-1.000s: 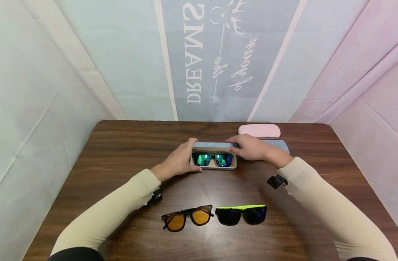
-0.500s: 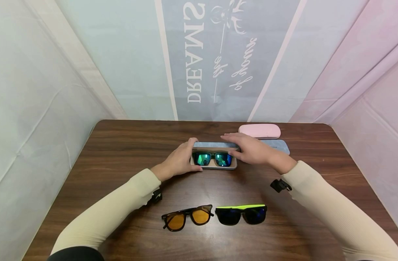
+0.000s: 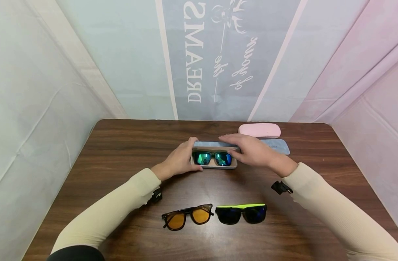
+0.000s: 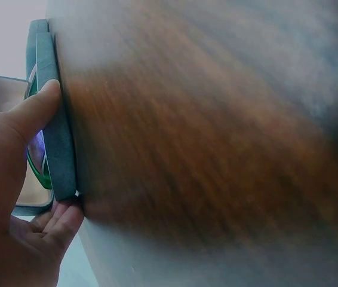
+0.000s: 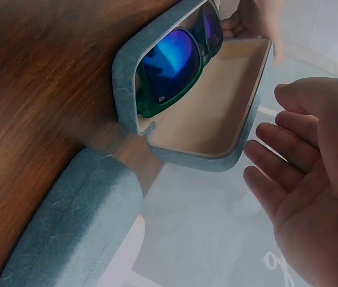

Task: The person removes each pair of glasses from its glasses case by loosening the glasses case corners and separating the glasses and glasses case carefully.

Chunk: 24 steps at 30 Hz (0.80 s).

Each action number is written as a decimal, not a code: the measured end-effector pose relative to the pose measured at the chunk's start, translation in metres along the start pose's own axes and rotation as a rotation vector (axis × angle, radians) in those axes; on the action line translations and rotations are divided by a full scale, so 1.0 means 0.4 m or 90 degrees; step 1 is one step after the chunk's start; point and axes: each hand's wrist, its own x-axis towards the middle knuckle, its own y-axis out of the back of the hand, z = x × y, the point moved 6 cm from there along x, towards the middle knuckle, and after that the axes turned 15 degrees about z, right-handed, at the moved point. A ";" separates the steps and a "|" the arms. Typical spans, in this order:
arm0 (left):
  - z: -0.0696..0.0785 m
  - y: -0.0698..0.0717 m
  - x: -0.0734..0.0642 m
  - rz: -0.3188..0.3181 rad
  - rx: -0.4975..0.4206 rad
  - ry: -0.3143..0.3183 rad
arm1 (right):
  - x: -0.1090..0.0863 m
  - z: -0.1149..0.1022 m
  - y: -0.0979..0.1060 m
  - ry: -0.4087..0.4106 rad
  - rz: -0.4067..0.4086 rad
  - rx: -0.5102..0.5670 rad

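Observation:
A blue glasses case [image 3: 215, 144] stands with its lid raised on the brown table. Inside lie sunglasses [image 3: 223, 159] with mirrored blue-green lenses and a dark green frame. My left hand [image 3: 177, 161] grips the case's left end; in the left wrist view its thumb [image 4: 51, 89] presses on the front wall and the fingers reach round the end. At the lid's right side is my right hand [image 3: 252, 150], fingers extended. The right wrist view shows that hand's loosely bent fingers [image 5: 276, 152] apart from the lid [image 5: 196, 160], with nothing in them.
Behind the right hand lie a closed blue case [image 3: 277, 146] and a pink case [image 3: 259, 130]. Nearer the front are orange-lensed glasses [image 3: 187, 217] and black sunglasses [image 3: 241, 214] with neon-yellow temples. A printed curtain [image 3: 137, 72] hangs at the table's back edge.
My right hand has come off the lid's right end, its fingers straightening, and its wrist has shifted slightly right and toward me. The left hand and the open case have stayed put.

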 end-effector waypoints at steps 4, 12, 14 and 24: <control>0.001 0.001 0.000 -0.002 -0.003 0.001 | 0.001 -0.019 0.007 0.011 0.015 0.005; 0.002 0.003 -0.001 -0.003 -0.004 0.005 | 0.001 -0.052 0.011 0.037 0.060 -0.022; 0.003 0.003 -0.001 -0.003 -0.004 0.004 | 0.001 -0.058 0.011 0.040 0.074 -0.029; 0.002 0.005 -0.002 0.002 -0.006 0.001 | 0.000 -0.085 -0.005 0.042 0.086 -0.030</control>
